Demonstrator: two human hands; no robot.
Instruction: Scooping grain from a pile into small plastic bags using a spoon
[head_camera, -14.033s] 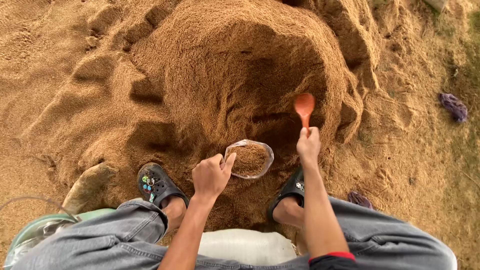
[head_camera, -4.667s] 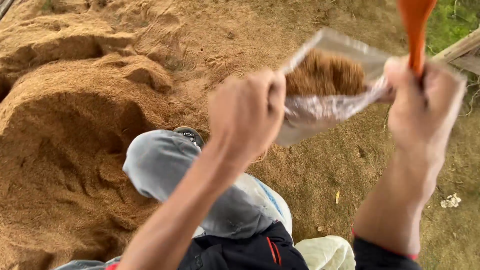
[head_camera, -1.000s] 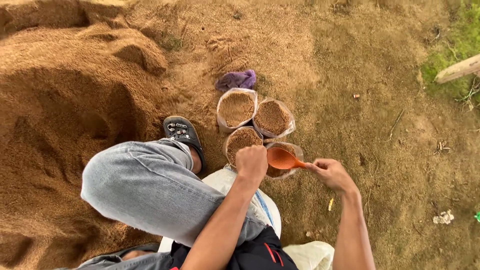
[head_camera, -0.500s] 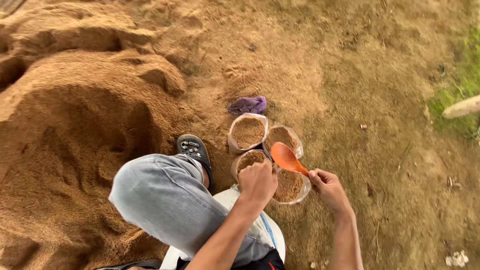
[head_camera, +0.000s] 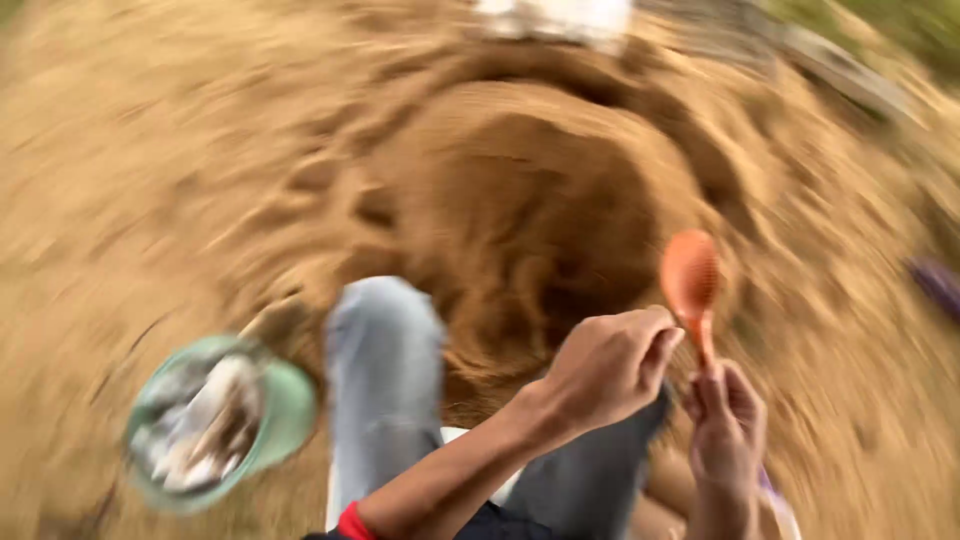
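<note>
The head view is heavily motion-blurred. My right hand (head_camera: 725, 425) grips the handle of an orange plastic scoop (head_camera: 690, 280), which points upward. My left hand (head_camera: 610, 365) is curled just left of the scoop's handle, fingers closed near it; whether it holds anything is unclear in the blur. Both hands hover in front of a large mound of brown sandy soil (head_camera: 520, 190) with a dug-out hollow. My knee in grey jeans (head_camera: 385, 350) rises between the mound and my body.
A green bowl (head_camera: 285, 410) with pale contents sits on the ground at lower left. Something white (head_camera: 555, 18) lies beyond the mound at the top. A purple item (head_camera: 938, 285) shows at the right edge.
The view has swung from the filled bags on the ground back to the soil mound. My hands have left the bags, and the scoop is now raised upright.
</note>
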